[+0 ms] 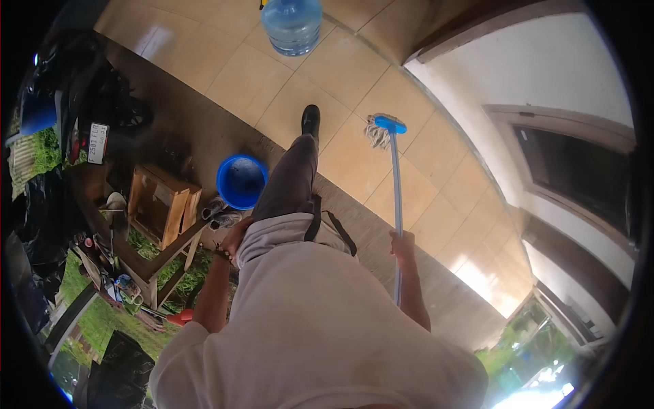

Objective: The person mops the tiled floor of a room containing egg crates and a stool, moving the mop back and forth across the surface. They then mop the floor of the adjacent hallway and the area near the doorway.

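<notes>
My right hand [402, 249] is closed around the grey handle of a string mop [396, 178]. The mop's blue head [390, 124], with its pale strings, rests on the tiled floor in front of me to the right. Against my left thigh, at the hem of my light shirt, lies my left hand [234, 238]; its fingers are mostly hidden, and I see no object in it. A blue bucket [242, 182] stands beside my left leg, dark inside. One black boot [310, 121] is planted forward on the tiles.
Ahead stands a large blue water jug [292, 27]. To the left are a pair of shoes [221, 215], a wooden crate [160, 204] and a parked motorcycle [102, 116]. The tiled floor [334, 68] steps beside a darker strip; a white wall [531, 61] borders the right.
</notes>
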A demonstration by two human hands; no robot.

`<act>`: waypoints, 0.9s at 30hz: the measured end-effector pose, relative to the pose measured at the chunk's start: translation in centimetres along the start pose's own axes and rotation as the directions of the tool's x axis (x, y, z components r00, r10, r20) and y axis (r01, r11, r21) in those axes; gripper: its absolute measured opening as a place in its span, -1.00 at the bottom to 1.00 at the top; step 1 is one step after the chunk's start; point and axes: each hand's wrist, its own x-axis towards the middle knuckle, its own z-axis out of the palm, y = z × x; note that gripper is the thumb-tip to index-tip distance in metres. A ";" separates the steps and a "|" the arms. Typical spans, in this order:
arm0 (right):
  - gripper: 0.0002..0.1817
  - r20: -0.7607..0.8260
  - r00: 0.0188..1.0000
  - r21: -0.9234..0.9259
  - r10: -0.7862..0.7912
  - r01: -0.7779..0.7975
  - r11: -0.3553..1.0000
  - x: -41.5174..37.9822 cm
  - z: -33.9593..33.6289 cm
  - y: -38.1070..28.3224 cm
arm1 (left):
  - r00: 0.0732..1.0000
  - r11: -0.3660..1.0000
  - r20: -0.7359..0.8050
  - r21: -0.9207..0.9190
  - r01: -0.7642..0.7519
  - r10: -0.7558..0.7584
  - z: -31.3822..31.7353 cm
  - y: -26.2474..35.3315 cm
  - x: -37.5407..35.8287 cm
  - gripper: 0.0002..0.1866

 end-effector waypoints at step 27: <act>-0.69 -0.126 0.952 -0.066 -0.280 0.274 0.960 19.6 -11.6 -50.5 | 0.978 0.963 -0.009 -0.175 0.203 -0.208 -4.4 47.6 25.4 -0.57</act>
